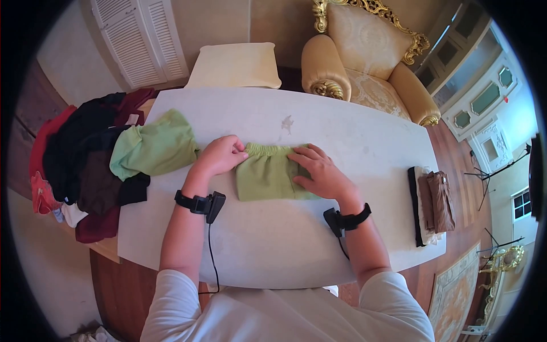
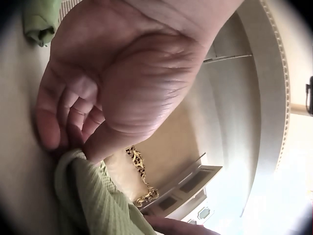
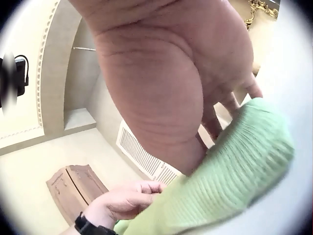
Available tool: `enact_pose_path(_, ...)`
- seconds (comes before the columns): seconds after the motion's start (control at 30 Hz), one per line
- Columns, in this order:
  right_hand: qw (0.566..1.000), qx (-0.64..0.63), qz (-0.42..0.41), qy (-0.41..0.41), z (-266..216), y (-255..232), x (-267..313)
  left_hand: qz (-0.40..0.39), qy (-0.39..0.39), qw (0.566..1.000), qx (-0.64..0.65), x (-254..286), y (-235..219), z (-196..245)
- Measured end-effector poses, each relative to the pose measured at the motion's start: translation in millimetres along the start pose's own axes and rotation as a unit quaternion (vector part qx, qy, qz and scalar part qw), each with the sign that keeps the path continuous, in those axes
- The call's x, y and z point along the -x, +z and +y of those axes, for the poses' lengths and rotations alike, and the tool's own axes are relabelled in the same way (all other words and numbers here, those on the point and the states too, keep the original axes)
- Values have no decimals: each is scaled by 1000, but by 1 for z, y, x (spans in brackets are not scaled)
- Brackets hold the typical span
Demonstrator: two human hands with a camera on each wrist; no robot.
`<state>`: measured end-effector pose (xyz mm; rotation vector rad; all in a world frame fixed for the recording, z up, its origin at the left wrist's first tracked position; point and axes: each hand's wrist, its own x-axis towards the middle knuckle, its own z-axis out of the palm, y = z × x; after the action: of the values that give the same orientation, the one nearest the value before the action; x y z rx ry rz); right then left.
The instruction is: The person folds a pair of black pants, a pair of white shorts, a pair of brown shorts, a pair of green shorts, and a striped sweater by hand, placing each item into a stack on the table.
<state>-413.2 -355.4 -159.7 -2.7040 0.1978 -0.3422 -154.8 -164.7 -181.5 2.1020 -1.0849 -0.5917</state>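
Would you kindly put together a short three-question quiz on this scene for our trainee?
1. Which hand pinches the gathered edge of the green garment?

2. Where does the stack of folded clothes lie?
A) On the armchair
B) On the table, toward the person's right
C) On the floor

3. True or false: another green garment lies on the person's left, against a heap of darker clothes.

Key:
1. The left hand; the right hand rests on the garment.
2. B
3. True
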Motion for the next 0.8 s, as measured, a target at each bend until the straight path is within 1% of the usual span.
enact_pose_path(0.07, 999, 2, -38, 9, -4, -18, 2, -33, -10, 999, 33, -2, 0, 0)
enact_pose_path(0.1, 997, -5, -62, 33, -5, -26, 2, -51, -15, 997, 50, -3, 1, 1)
enact_pose_path(0.17, 990, -19, -110, 85, -5, -37, 3, -65, 2, 996, 58, -4, 7, 2)
enact_pose_path(0.2, 993, -24, -82, 84, -6, -36, 3, -71, 11, 995, 62, -5, 10, 3)
enact_pose_path(0.27, 996, -36, -25, 82, -11, -32, 0, -81, -17, 996, 31, 10, -1, 29)
enact_pose_path(0.3, 996, -40, -27, 81, -11, -26, -1, -87, -30, 996, 14, 14, -6, 39)
enact_pose_path(0.33, 995, -45, -29, 80, -9, -16, -3, -104, -40, 994, 13, 13, -6, 39)
enact_pose_path(0.4, 996, -37, -25, 75, -10, -2, -5, -138, -62, 988, 13, 13, -7, 36)
enact_pose_path(0.47, 998, -8, -14, 65, -14, 6, -4, -145, -56, 987, 47, 7, -1, 24)
enact_pose_path(0.5, 996, -34, -29, 83, -15, 7, -5, -147, -52, 986, 64, 4, 1, 20)
enact_pose_path(0.57, 988, -85, -59, 118, -16, 5, -7, -154, -61, 975, 150, 0, 3, 11)
enact_pose_path(0.6, 986, -85, -77, 123, -17, 4, -8, -157, -65, 966, 193, -2, 3, 8)
enact_pose_path(0.67, 981, -87, -112, 135, -18, 2, -10, -174, -62, 954, 237, -10, 4, -7)
enact_pose_path(0.7, 984, -83, -98, 123, -17, 4, -9, -183, -61, 946, 260, -10, 3, -5)
enact_pose_path(0.77, 990, -74, -71, 97, -15, 8, -6, -136, -65, 965, 214, -6, 5, -1)
enact_pose_path(0.8, 990, -75, -59, 99, -15, 9, -6, -112, -68, 973, 192, -1, 4, 6)
